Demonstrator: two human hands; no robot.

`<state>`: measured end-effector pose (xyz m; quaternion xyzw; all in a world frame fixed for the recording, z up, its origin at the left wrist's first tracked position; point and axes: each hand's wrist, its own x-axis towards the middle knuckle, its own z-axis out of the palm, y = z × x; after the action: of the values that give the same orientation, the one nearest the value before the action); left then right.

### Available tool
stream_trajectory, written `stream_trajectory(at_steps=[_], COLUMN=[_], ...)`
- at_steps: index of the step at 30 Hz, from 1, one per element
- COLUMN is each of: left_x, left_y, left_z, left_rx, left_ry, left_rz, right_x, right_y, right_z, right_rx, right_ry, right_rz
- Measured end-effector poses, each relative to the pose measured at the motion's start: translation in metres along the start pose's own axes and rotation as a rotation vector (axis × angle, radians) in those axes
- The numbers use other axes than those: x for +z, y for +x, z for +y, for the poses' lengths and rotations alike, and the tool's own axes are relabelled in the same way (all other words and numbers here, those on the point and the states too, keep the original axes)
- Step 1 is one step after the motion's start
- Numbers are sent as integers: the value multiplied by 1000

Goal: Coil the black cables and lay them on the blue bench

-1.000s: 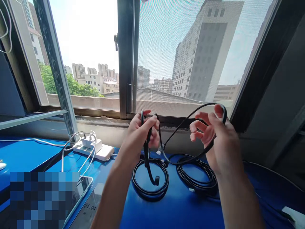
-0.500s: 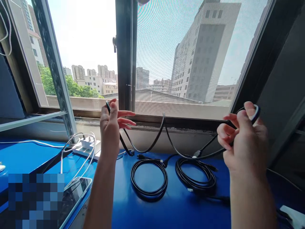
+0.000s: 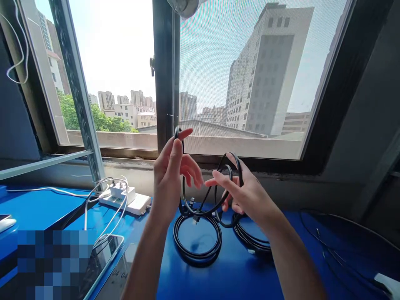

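A black cable (image 3: 200, 208) hangs in loops between my two hands, raised above a blue table (image 3: 231, 275) by the window. My left hand (image 3: 171, 175) pinches one end of it between thumb and forefinger, the other fingers apart. My right hand (image 3: 246, 193) has a loop of the same cable over its fingers and reaches toward the left hand. Below on the table lie two coiled black cables, one (image 3: 197, 254) under my left hand and one (image 3: 253, 241) partly hidden by my right wrist.
A white power strip (image 3: 125, 200) with white leads (image 3: 90, 204) plugged in sits at the left. A phone or tablet (image 3: 104, 260) lies at the table's front left, beside a pixelated patch. More thin black cable (image 3: 331, 246) trails at the right. The window frame (image 3: 164, 75) stands just behind.
My hands were spread wide apart with the cable stretched between them; they have come together at the middle, and the cable is gathered into loops again.
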<state>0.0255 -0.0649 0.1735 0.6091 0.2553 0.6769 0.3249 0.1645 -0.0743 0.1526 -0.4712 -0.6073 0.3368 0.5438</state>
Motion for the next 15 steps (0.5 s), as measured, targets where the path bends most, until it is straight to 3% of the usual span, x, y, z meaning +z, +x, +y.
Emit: stream_trajectory(at_steps=[5,8,12,15], left_x=[4,1,-4,-5], left_y=[-5,-4,-1,2], left_z=[4,4,4,3], left_rx=[6,30,45,-30], left_ry=[-52,-115,-170,-155], left_rz=[43,177,372,286], right_x=[-5,-18,-33,-33], right_y=[-1,4,12,14], right_z=[1,4,7,5], right_rx=[-155,-266,-289,-292], right_ry=[-105,-151,-74,-16], right_rz=[141,261,370,430])
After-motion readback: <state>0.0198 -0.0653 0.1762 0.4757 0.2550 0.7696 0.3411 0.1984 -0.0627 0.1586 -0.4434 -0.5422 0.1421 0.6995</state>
